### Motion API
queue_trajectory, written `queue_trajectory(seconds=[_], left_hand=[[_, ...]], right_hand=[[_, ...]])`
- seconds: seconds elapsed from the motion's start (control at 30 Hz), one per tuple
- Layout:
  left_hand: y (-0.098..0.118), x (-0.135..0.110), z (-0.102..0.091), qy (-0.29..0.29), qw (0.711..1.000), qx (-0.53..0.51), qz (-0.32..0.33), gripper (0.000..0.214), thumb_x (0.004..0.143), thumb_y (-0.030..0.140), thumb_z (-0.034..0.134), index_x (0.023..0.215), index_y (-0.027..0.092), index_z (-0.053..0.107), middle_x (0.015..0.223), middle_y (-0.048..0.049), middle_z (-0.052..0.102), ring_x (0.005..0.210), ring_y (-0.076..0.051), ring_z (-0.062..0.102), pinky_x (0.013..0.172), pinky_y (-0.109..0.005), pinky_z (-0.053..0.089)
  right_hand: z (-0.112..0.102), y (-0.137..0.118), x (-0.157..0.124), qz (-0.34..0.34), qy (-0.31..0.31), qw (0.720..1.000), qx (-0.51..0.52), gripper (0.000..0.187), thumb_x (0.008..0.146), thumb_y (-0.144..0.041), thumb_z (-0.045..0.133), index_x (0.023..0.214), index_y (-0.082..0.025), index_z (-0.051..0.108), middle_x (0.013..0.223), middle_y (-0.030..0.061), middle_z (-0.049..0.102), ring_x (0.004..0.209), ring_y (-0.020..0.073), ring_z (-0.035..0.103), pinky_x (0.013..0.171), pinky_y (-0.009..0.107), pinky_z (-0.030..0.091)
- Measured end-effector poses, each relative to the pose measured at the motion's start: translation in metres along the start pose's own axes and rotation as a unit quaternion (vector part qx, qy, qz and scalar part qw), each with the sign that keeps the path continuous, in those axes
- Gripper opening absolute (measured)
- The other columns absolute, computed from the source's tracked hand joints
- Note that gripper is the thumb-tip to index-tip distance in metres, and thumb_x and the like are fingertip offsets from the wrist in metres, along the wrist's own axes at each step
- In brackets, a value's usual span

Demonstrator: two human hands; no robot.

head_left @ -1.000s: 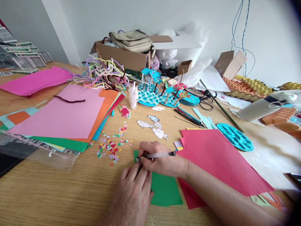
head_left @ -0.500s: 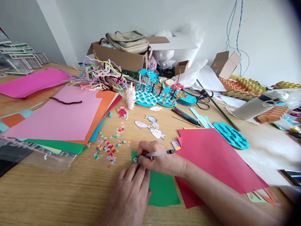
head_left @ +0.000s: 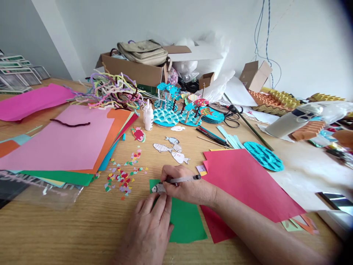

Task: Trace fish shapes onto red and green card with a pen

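Observation:
A pen with a clear barrel and dark end is pinched in my right hand, its tip hidden behind the fingers. Beneath it, a small white paper fish with drawn dark lines lies on a sheet of green paper. My left hand rests with fingers laid out over the green paper and the fish's lower edge. Beyond the hands lie several cut-out paper fish. To the left is a scatter of small coloured paper bits.
Red paper lies under my right forearm's far side. Stacked coloured sheets are at left. White glue bottles stand near blue wave-shaped fish models. Pens and a textured blue oval lie to the right.
The view has shifted slightly, moving the scene left. My right hand sits a little farther right relative to the paper fish, so more of the fish shows. The pen stays in its grip.

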State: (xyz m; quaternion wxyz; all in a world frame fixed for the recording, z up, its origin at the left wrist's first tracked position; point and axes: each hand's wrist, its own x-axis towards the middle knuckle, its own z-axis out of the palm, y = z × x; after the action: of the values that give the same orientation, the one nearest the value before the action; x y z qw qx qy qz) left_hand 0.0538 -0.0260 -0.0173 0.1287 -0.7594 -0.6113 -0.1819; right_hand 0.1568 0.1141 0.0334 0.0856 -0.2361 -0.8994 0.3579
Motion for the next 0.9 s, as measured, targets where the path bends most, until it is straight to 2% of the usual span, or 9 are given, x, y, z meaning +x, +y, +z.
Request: queue_trajectory(seconds=[0.13,0.43,0.73,0.9], left_hand=[[0.001,0.001,-0.001,-0.036,0.999,-0.012,-0.008,0.031,0.082,0.019,0.054,0.111,0.011,0.063,0.108,-0.0088,0.066,0.093,-0.026,0.058,0.075,-0.038,0.049],[-0.003,0.001,0.002,-0.042,0.999,-0.023,0.005,0.039,0.081,0.024,0.062,0.117,0.011,0.059,0.112,-0.0093,0.062,0.095,-0.027,0.056,0.081,-0.038,0.048],[-0.008,-0.003,0.009,-0.028,0.999,-0.026,0.024,0.037,0.086,0.03,0.057,0.117,0.009,0.059,0.121,-0.0134,0.061,0.102,-0.028,0.056,0.085,-0.039,0.049],[-0.008,-0.001,0.009,-0.024,0.999,-0.019,0.031,0.034,0.086,0.027,0.055,0.115,0.009,0.061,0.119,-0.0116,0.063,0.1,-0.027,0.059,0.083,-0.038,0.051]], right_hand=[[-0.001,0.0,-0.001,0.013,-0.001,1.0,0.0,0.012,0.071,-0.006,0.057,0.073,-0.018,0.054,0.067,-0.004,0.055,0.058,0.0083,0.048,0.054,0.017,0.035],[0.0,0.001,-0.001,0.004,0.01,1.0,0.007,0.013,0.07,-0.005,0.057,0.074,-0.017,0.055,0.067,-0.0042,0.054,0.059,0.0084,0.047,0.056,0.017,0.035],[0.0,0.003,-0.002,-0.005,0.003,1.0,0.014,0.012,0.07,-0.006,0.056,0.075,-0.017,0.055,0.068,-0.004,0.053,0.061,0.0091,0.046,0.058,0.017,0.037],[-0.002,0.004,-0.003,0.003,0.007,1.0,0.011,0.012,0.07,-0.006,0.057,0.075,-0.017,0.055,0.067,-0.0047,0.052,0.06,0.0085,0.045,0.056,0.017,0.035]])
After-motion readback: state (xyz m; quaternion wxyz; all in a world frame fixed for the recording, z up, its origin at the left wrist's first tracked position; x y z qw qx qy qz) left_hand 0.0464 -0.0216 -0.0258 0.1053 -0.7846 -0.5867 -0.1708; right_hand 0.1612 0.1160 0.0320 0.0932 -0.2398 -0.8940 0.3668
